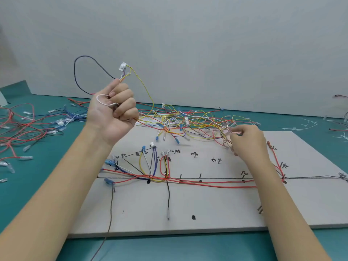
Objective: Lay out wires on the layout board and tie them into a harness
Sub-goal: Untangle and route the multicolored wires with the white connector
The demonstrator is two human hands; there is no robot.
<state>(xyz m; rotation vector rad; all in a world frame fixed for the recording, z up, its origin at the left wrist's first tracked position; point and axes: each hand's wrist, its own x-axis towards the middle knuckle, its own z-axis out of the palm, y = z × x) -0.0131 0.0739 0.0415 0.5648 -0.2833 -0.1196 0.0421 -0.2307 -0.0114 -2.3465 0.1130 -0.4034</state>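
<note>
My left hand (113, 110) is raised above the table as a fist and grips a bundle of wires. A white connector (122, 66), a dark wire loop (79, 72) and a yellow wire (146, 87) stick out above the fist. The grey layout board (207, 210) lies below, with pegs, handwritten labels and red, yellow, blue and black wires laid along its lines (188, 180). My right hand (246, 141) reaches over the board's far edge and pinches thin wires from the tangled wire pile (194, 121).
More loose red and blue wires with clear terminals (28, 127) lie on the green table at the left. White cable ties (305, 126) are scattered at the far right. A grey wall stands behind the table. One dark wire (107, 223) hangs over the board's front edge.
</note>
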